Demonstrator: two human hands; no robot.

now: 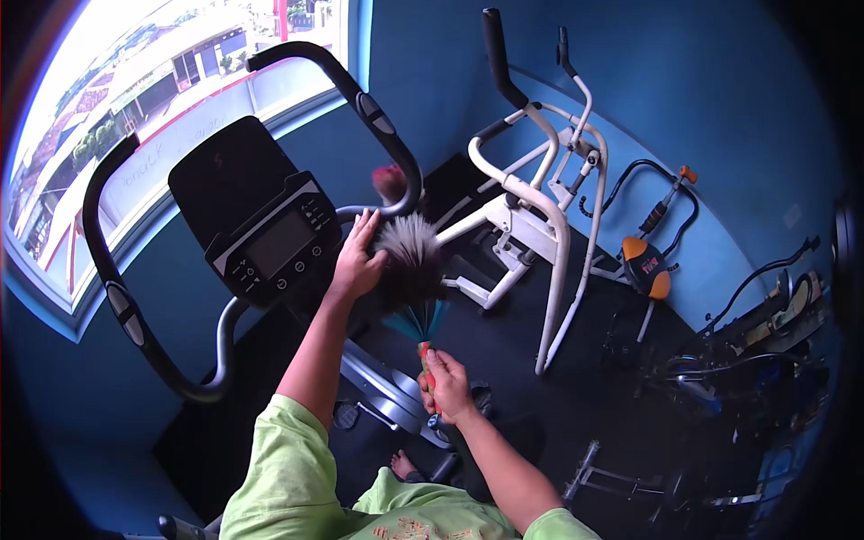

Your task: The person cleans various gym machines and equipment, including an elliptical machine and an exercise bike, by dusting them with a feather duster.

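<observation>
Green-sleeved right hand point(447, 385) wraps the striped handle of a feather duster point(409, 270), bristles beside the exercise bike's console point(274, 243); left hand point(357, 261) rests spread there; duster looks light, soft; grip the handle

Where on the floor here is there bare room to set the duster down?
The dark mat is bare between the exercise bike and the white machine, just past the duster in the right hand. The right side is crowded: orange ab roller and dark gear. The left hand rests by the console.
</observation>
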